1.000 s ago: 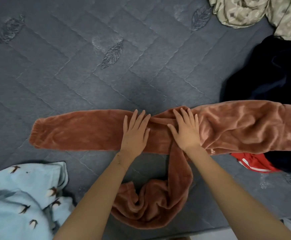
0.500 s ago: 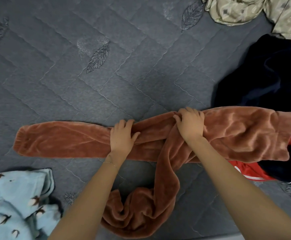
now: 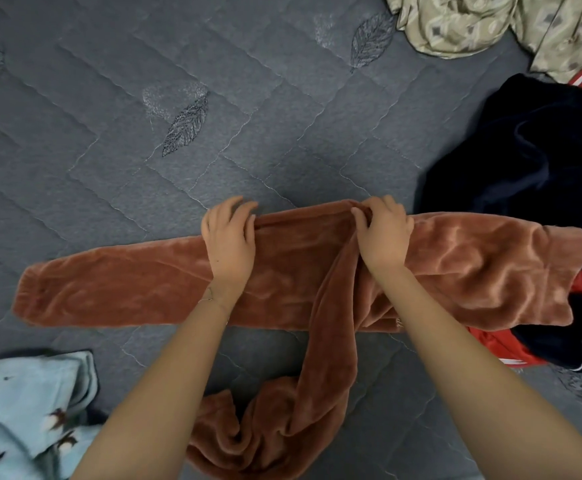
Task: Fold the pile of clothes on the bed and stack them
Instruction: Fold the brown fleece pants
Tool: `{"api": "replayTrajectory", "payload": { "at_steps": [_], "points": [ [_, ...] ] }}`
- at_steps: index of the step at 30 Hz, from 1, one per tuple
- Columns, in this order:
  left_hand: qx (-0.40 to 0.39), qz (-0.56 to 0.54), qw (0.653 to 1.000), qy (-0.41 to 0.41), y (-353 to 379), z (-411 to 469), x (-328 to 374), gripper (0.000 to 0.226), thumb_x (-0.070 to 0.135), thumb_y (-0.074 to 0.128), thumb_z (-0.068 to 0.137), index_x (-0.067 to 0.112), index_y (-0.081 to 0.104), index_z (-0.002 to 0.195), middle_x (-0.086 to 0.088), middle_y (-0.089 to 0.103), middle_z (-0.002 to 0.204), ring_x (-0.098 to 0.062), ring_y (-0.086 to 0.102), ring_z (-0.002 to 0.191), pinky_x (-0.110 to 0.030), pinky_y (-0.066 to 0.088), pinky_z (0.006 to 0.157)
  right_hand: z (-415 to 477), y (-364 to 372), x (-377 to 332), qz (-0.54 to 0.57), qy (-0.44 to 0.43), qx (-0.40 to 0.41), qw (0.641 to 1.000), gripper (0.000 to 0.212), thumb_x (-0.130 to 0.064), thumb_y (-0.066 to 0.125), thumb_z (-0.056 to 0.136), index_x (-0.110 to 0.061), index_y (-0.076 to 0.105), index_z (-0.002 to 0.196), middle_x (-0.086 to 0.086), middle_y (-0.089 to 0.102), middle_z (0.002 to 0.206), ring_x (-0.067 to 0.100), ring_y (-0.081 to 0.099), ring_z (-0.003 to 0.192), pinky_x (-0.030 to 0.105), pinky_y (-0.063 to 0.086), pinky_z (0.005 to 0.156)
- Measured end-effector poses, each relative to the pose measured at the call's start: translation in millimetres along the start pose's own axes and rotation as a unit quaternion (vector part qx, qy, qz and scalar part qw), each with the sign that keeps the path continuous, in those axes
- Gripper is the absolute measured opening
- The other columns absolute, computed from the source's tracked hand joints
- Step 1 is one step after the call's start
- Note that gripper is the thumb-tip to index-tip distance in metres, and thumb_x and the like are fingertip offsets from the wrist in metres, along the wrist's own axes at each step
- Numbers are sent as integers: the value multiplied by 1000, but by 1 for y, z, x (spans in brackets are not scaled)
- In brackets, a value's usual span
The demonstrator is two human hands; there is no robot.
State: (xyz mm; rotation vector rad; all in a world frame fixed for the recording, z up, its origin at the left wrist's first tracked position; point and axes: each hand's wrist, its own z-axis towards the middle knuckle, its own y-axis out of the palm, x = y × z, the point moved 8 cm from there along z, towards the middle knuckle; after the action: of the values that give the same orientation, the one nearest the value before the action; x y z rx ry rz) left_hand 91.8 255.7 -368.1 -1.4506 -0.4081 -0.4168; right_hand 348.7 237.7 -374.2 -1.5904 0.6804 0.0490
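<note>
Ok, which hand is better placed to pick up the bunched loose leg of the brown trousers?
Left, probably. The right hand pinches the brown trousers where the loose leg starts, anchoring it; the left hand only grips the far edge of the flat leg, and the bunch lies beside the left forearm.

no text, label or number can be read; a small pale mark [image 3: 399, 323] on the near edge of the brown fleece garment [image 3: 473, 271] is too blurred to be made out.

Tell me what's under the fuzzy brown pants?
A red garment and a dark navy garment poke out beneath the pants at the right; anything else is covered.
</note>
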Motion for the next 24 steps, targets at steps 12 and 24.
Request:
{"api": "replayTrajectory", "payload": {
  "at_steps": [12, 24],
  "points": [
    [-137, -63, 988, 40, 11, -110, -1, 19, 17, 66, 91, 13, 69, 109, -7, 59, 109, -24, 54, 103, -39, 40, 92, -81, 16, -27, 26, -164, -85, 982, 33, -14, 64, 91, -9, 65, 123, 12, 55, 136, 34, 33, 141, 49, 12, 120],
    [-380, -105, 918, 33, 41, -241, 3, 51, 61, 63, 81, 20, 54, 111, 6, 60, 107, -11, 56, 96, -28, 45, 85, -185, 39, 11, 92, -25, -128, 987, 70, -14, 71, 86, -15, 37, 147, 10, 26, 153, 27, 33, 138, 37, 32, 113]
  ]
}}
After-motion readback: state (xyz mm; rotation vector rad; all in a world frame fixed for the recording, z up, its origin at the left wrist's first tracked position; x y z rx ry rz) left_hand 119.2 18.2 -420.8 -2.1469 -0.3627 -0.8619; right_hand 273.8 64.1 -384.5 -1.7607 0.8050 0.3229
